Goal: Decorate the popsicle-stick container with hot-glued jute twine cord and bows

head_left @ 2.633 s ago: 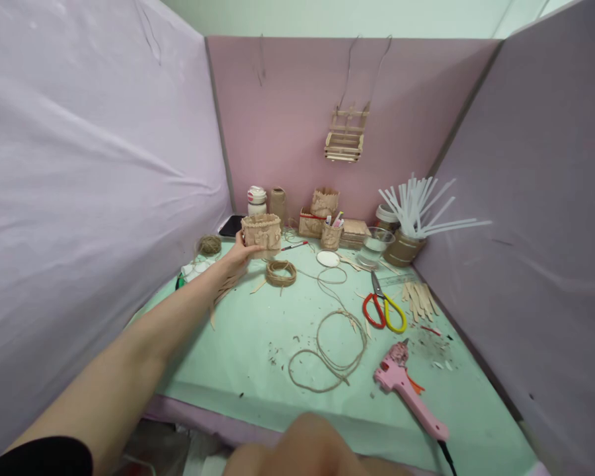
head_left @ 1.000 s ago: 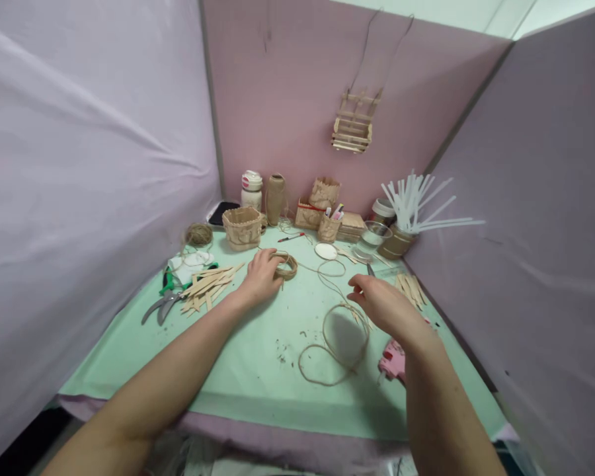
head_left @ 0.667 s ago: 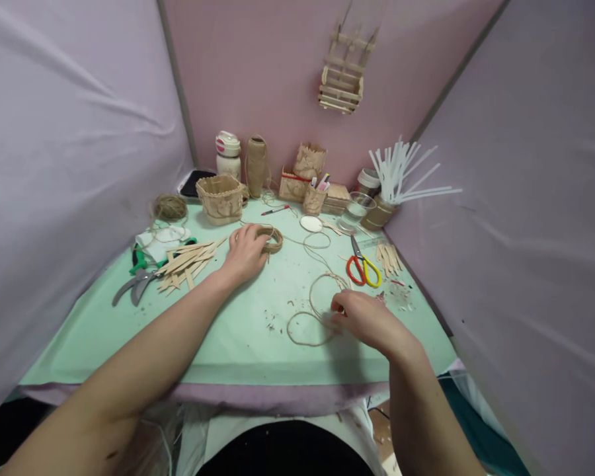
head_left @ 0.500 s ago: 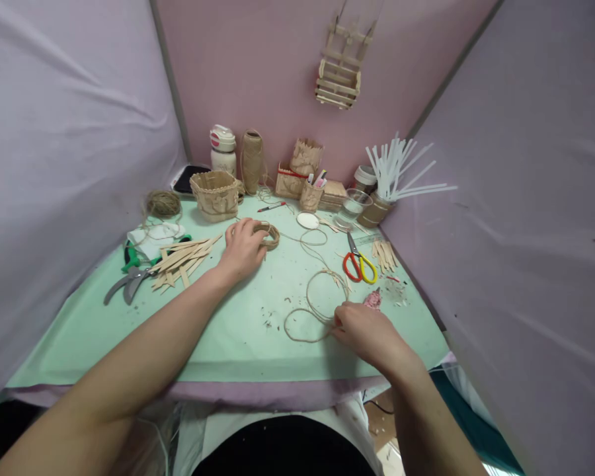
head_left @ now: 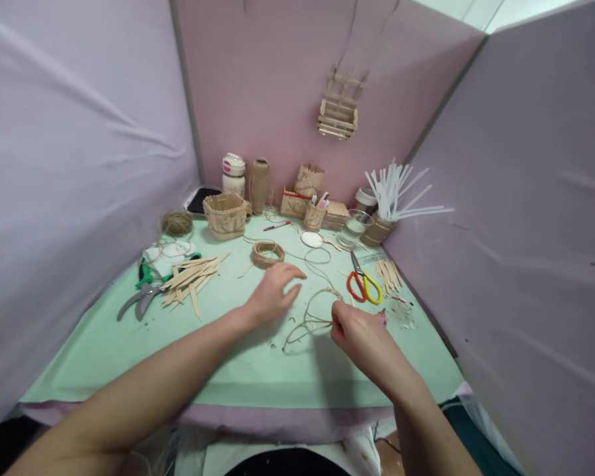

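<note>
Over the middle of the table my left hand [head_left: 276, 293] is open and holds nothing, its thumb and fingers apart. Just beyond it lies a wound ring of twine [head_left: 268, 254], with no hand on it. My right hand [head_left: 357, 325] is closed on a length of twine [head_left: 308, 324], whose loose loops spread to the left of the fist. From there the strand runs back across the table. Scissors [head_left: 364, 284] with red and yellow handles lie beyond the right hand. A small pink object [head_left: 382, 318] is partly hidden behind that hand.
At left are pruning shears [head_left: 143, 301], thin wooden strips [head_left: 193, 274] and a twine ball [head_left: 177, 223]. A wooden basket [head_left: 225, 217], a bottle [head_left: 233, 175], a twine cone [head_left: 260, 186] and a pot of white sticks [head_left: 377, 231] stand along the back. A small wooden swing [head_left: 338, 119] hangs above.
My left hand has let go of the twine ring and come toward me and right. My right hand has lifted slightly, raising the twine loops. The view has tilted up.
</note>
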`<state>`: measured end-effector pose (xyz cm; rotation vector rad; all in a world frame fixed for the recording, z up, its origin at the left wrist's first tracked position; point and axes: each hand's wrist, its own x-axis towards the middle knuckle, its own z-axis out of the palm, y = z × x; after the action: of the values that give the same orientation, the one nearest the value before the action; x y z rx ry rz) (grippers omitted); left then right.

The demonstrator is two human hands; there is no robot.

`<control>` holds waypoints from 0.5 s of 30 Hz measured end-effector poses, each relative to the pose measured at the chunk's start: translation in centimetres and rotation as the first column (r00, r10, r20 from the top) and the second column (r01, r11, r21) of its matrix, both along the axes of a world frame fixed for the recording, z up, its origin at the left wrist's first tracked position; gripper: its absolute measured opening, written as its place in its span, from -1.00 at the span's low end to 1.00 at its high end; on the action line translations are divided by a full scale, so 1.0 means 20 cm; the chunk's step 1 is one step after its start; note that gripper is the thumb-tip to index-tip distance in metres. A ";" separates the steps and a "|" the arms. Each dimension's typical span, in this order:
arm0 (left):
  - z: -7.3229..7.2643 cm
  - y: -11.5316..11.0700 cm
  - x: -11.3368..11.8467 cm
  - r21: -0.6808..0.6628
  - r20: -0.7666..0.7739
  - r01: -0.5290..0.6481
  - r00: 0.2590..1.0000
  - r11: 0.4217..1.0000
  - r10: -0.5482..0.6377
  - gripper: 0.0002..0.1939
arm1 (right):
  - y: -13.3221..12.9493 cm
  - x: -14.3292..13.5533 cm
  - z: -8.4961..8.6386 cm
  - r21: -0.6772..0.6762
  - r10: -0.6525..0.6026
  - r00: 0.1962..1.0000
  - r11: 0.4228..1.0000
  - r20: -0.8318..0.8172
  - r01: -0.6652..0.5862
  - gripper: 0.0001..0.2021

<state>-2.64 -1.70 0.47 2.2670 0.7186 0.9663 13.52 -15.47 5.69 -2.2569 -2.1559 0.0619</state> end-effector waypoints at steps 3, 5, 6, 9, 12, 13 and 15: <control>0.00 -0.11 0.03 -0.201 0.084 0.166 0.985 0.965 -0.152 -0.79 | 0.05 0.00 0.01 0.173 -0.019 0.983 0.984 -0.181 0.051 -0.87; -0.01 -0.14 0.05 -0.389 0.182 0.219 0.970 0.895 -0.159 -0.76 | 0.10 0.00 0.00 0.281 -0.002 0.953 0.955 -0.304 0.092 -0.88; -0.02 -0.14 0.05 -0.498 0.235 0.272 0.956 0.823 -0.173 -0.74 | 0.12 0.00 -0.01 0.320 0.007 0.935 0.941 -0.355 0.114 -0.88; -0.06 -0.11 0.06 -0.683 0.360 0.369 0.921 0.631 -0.150 -0.66 | 0.17 0.00 -0.02 0.378 0.030 0.888 0.911 -0.460 0.165 -0.85; -0.07 -0.07 0.05 -0.701 0.406 0.363 0.911 0.614 -0.075 -0.64 | 0.19 0.00 -0.01 0.389 0.056 0.857 0.905 -0.512 0.173 -0.85; -0.07 -0.05 0.05 -0.698 0.409 0.334 0.912 0.633 -0.031 -0.64 | 0.19 0.00 -0.01 0.394 0.065 0.851 0.903 -0.521 0.172 -0.86; -0.05 0.00 0.03 -0.685 0.414 0.245 0.906 0.686 0.089 -0.66 | 0.16 0.02 -0.03 0.401 0.072 0.857 0.901 -0.510 0.164 -0.83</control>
<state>-2.05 -1.80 -0.56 1.3131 0.6446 0.8700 13.98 -12.19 5.09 -1.7781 -1.6337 0.1510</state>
